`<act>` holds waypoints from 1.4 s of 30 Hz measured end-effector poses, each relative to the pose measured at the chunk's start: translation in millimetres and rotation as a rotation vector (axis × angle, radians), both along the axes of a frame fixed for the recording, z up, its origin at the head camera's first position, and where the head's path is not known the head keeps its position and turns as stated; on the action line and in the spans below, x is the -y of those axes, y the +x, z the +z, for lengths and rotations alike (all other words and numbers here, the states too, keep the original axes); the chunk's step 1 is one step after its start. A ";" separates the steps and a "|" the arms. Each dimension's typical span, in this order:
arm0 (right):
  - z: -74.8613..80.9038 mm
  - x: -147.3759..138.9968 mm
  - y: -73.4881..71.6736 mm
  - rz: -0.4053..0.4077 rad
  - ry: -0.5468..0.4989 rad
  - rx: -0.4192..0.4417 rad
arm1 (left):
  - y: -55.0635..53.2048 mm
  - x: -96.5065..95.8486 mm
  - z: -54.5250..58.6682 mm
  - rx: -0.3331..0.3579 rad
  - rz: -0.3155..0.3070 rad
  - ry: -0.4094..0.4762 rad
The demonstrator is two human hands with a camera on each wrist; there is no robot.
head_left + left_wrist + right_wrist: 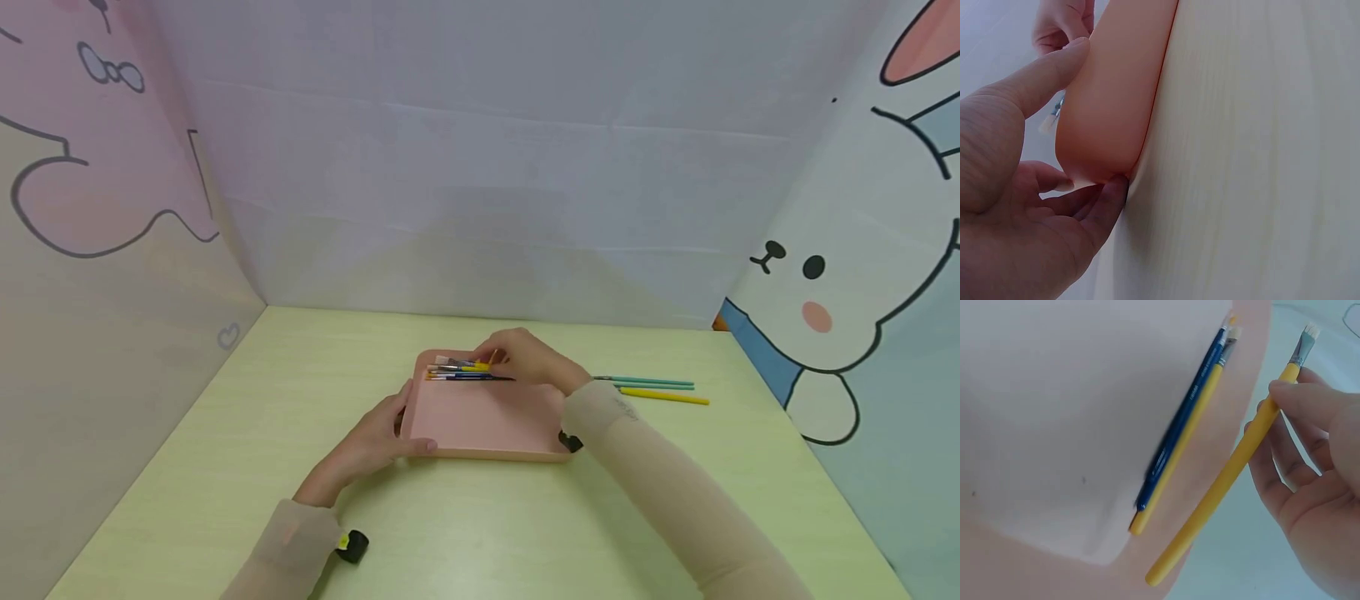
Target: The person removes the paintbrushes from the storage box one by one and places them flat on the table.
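Observation:
A shallow pink tray (487, 425) lies on the table. My left hand (375, 435) holds its left end, with the thumb on the front rim and the other fingers around the corner, as the left wrist view shows. At the tray's back edge, my right hand (525, 358) pinches a yellow-handled flat paintbrush (1229, 472) near its bristle end. Beneath it inside the tray lie a dark blue paintbrush (1182, 422) and another yellow paintbrush (1194, 428), side by side. Several brush tips show left of my right hand in the head view.
Right of the tray, teal-handled brushes (660, 383) and a yellow-handled brush (667, 397) lie on the pale table (480, 533), partly behind my right forearm. A white cloth wall (480, 167) stands behind, with cartoon-printed panels at both sides.

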State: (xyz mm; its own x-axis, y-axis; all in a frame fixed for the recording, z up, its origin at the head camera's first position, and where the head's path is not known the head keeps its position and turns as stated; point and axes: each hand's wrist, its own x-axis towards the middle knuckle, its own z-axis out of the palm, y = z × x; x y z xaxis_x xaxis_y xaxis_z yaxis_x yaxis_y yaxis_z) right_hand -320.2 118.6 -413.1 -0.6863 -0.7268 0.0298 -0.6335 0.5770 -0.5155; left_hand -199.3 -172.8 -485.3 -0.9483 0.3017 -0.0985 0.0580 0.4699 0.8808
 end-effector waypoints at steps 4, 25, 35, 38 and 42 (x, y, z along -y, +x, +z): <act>9.2 -12.4 1.9 0.000 -0.046 -0.003 | -0.9 -0.2 0.2 -0.006 -0.001 0.011; 25.2 -136.0 24.5 -0.113 -0.081 -0.070 | 1.0 -0.2 1.8 -0.014 -0.025 0.043; 10.1 -192.1 41.8 -0.169 -0.055 -0.097 | 2.7 0.8 2.9 -0.018 -0.040 0.070; 1.4 -203.4 44.1 -0.180 -0.054 -0.101 | 2.9 1.3 2.6 -0.019 -0.046 0.079; -12.5 -215.5 45.3 -0.185 -0.053 -0.102 | 3.8 1.6 2.2 -0.013 -0.042 0.082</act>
